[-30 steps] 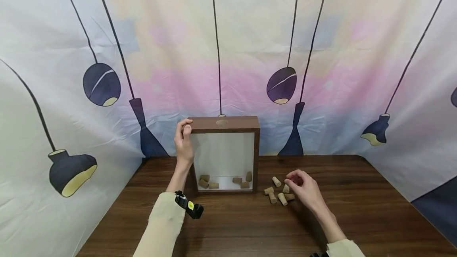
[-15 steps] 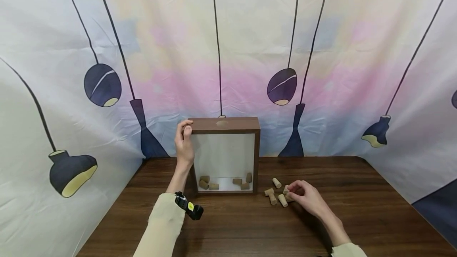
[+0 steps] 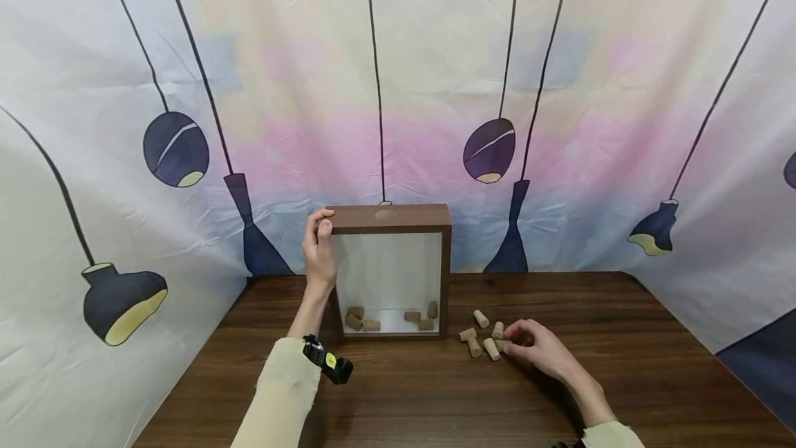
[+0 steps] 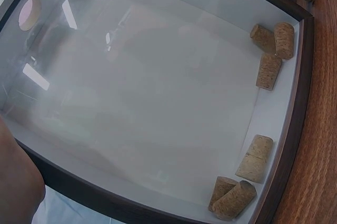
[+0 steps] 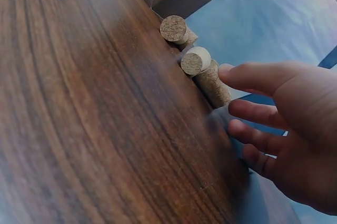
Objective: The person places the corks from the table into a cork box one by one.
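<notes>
My left hand (image 3: 320,254) grips the upper left corner of an upright, brown-framed box (image 3: 387,220) with a clear front and a round hole (image 3: 385,214) in its top. Several corks (image 4: 269,71) lie inside along its bottom, in two groups. My right hand (image 3: 547,351) is low over the table at the right side of a loose pile of corks (image 3: 491,349). Its thumb and fingers are parted around the end of one cork (image 5: 213,84), partly behind the thumb in the right wrist view. Whether the fingertips touch that cork is hard to tell.
The box stands on a dark wooden table (image 3: 398,393), with the cork pile just right of its lower corner. Behind the table hangs a cloth (image 3: 423,88) printed with lamps. A wrist camera (image 3: 336,367) sits on the left forearm.
My right hand has come down towards the table and slightly nearer the corks, its thumb and fingers spreading apart. The left hand and the box stay in place.
</notes>
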A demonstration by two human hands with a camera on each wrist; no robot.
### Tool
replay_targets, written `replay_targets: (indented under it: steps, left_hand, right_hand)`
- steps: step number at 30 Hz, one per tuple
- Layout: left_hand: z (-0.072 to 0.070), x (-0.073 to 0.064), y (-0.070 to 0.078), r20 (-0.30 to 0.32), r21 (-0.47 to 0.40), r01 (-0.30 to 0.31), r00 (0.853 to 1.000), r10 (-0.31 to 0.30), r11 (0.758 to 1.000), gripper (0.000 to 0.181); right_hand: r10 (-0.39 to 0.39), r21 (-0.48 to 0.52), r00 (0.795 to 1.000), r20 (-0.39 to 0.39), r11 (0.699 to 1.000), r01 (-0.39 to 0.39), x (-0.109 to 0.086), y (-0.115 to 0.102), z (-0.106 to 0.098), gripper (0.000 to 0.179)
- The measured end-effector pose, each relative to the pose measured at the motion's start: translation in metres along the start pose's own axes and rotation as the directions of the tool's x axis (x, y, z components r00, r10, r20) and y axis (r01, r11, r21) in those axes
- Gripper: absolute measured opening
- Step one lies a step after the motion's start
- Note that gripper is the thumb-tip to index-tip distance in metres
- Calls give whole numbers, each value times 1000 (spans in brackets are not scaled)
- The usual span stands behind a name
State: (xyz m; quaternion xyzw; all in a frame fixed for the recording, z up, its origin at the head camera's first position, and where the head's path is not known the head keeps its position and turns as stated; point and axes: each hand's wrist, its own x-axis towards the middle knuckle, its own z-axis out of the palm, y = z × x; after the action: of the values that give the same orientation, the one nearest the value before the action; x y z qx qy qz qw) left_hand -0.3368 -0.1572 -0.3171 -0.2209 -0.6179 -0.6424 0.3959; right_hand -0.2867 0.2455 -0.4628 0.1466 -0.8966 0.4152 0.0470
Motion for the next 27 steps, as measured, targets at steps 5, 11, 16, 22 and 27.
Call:
replay_targets:
  steps: [5, 11, 16, 22, 27]
  left_hand:
    - [0, 0, 1, 2, -1, 1, 1000, -1, 1000, 35]
    - [0, 0, 0, 2, 5, -9, 1000, 9, 1000, 35]
    - [0, 0, -1, 0, 11, -26, 1000, 26, 1000, 34]
    - [0, 1, -1, 4, 8, -24, 1000, 24, 1000, 35]
    - [0, 1, 0, 0, 9, -23, 1000, 23, 1000, 35]
  right_hand:
    - [-20, 2, 999, 39, 1000, 20, 0, 2, 1, 27]
    - [-11, 3, 999, 45, 1000, 11, 1, 3, 2, 22]
    - [21, 5, 999, 29, 1000, -21, 1, 1, 2, 17]
    - [39, -8, 999, 16, 999, -38, 1, -1, 2, 15]
    - [35, 0, 999, 8, 999, -35, 0, -1, 1, 17]
